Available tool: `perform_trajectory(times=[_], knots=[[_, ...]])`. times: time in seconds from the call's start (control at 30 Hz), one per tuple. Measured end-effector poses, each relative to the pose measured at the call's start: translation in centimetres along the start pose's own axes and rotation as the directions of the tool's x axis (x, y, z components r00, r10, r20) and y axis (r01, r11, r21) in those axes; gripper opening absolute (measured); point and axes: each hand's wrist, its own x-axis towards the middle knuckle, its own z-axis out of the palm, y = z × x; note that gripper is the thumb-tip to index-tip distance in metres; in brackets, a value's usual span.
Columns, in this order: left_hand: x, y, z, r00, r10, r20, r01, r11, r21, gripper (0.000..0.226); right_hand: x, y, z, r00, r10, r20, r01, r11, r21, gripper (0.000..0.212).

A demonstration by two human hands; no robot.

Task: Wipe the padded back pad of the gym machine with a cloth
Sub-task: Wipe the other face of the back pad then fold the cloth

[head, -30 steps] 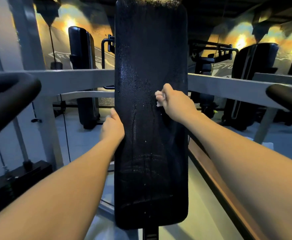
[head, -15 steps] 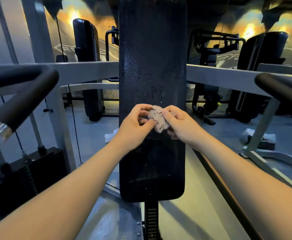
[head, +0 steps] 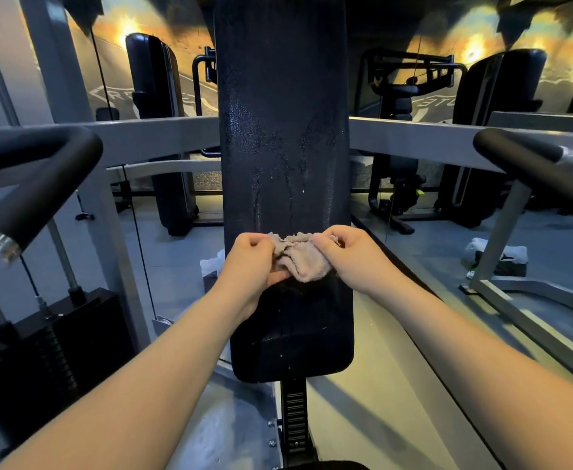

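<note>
Gripping one cloth [head: 303, 261], two hands, left [head: 249, 266], right [head: 347, 256]

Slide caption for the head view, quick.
Left hand and right hand hold a crumpled cloth before the streaked back pad.

Dim, warm backlight, warped edges
</note>
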Motion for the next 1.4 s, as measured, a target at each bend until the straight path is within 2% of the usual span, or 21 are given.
perform_trajectory(times=[0.07,0.13,0.17,0.27,0.4,0.47,0.53,0.67,0.77,0.8,0.87,0.93,1.0,1.07,1.13,1.2,1.27,1.33,1.4], knots=[[-0.6,0.2,0.2,0.994,-0.067,0.088,0.074,0.994,-0.079,0.037,-0.1,-0.1,0.2,0.999,0.026,-0.04,-0.024,0.998,0.058,0.036],[-0.8,-0.2,0.1,0.984,-0.101,0.147,0.107,0.994,-0.037,0.059,-0.2,-0.4,0.2,0.998,0.035,-0.051,-0.031,0.996,0.081,0.034],[-1.1,-0.4,0.1,0.98,-0.11,0.164,0.113,0.993,-0.013,0.056,-0.3,-0.4,0.1,0.998,0.04,-0.048,-0.035,0.995,0.088,0.034],[-1.4,-0.2,-0.3,0.979,-0.123,0.162,0.138,0.987,-0.086,0.017,-0.4,-0.1,0.3,0.994,0.099,-0.039,-0.095,0.99,0.109,0.037],[-1.2,0.8,-0.4,0.972,-0.107,0.211,0.173,0.93,-0.324,0.019,-0.7,0.4,0.8,0.972,0.236,0.007,-0.234,0.961,0.149,0.042],[-1.1,1.0,-0.2,0.967,-0.115,0.229,0.193,0.914,-0.358,0.018,-0.9,0.1,0.8,0.972,0.231,0.049,-0.235,0.938,0.256,0.03],[-0.8,1.2,-0.2,0.97,-0.109,0.216,0.172,0.939,-0.298,0.019,-0.9,-0.2,0.6,0.98,0.184,0.079,-0.2,0.92,0.337,0.025],[-0.3,2.1,-0.3,0.978,-0.098,0.183,0.134,0.972,-0.195,0.018,-1.0,-0.6,0.5,0.973,0.095,0.209,-0.171,0.908,0.382,0.037],[0.2,2.3,-0.4,0.995,-0.039,0.095,0.043,0.999,-0.03,0.02,-1.0,-0.7,0.6,0.98,0.065,0.186,-0.139,0.897,0.419,0.033],[0.4,2.2,-0.5,0.996,-0.038,0.081,0.038,0.999,0.002,0.029,-0.9,-0.7,0.6,0.984,0.073,0.163,-0.136,0.899,0.417,0.033],[0.7,2.3,-0.9,0.987,-0.076,0.138,0.076,0.997,0.006,0.047,-0.8,-0.4,0.6,0.988,0.073,0.138,-0.122,0.912,0.392,0.03],[0.5,2.4,-1.1,0.957,-0.091,0.275,0.095,0.995,-0.003,0.05,-0.8,0.1,0.6,0.989,0.084,0.124,-0.123,0.929,0.35,0.024],[0.3,2.3,-1.3,0.925,-0.067,0.375,0.021,0.992,0.127,0.046,-0.9,0.6,0.5,0.988,0.11,0.111,-0.14,0.938,0.316,0.024],[0.2,2.3,-1.1,0.924,-0.041,0.38,-0.067,0.962,0.266,0.034,-1.0,1.0,0.2,0.983,0.124,0.136,-0.163,0.93,0.33,0.025],[0.7,2.5,-0.9,0.947,-0.001,0.321,-0.085,0.964,0.253,0.021,-1.2,1.0,-0.3,0.971,0.091,0.221,-0.168,0.918,0.36,0.018],[1.2,3.0,-0.6,0.952,0.013,0.307,-0.061,0.987,0.145,0.017,-1.3,0.6,-0.7,0.965,0.019,0.263,-0.082,0.969,0.232,0.022],[1.7,3.6,0.0,0.95,0.002,0.311,-0.026,0.997,0.072,0.019,-0.8,0.8,-0.8,0.984,-0.035,0.172,0.012,0.99,0.138,0.016],[2.4,4.2,0.4,0.967,-0.005,0.253,-0.011,0.998,0.063,0.013,-0.1,1.1,-0.7,0.998,-0.047,0.041,0.04,0.984,0.172,0.018],[3.6,4.6,0.8,0.991,0.048,0.126,-0.074,0.975,0.207,0.009,0.9,1.8,-0.9,0.998,0.052,-0.043,-0.039,0.961,0.275,0.025]])
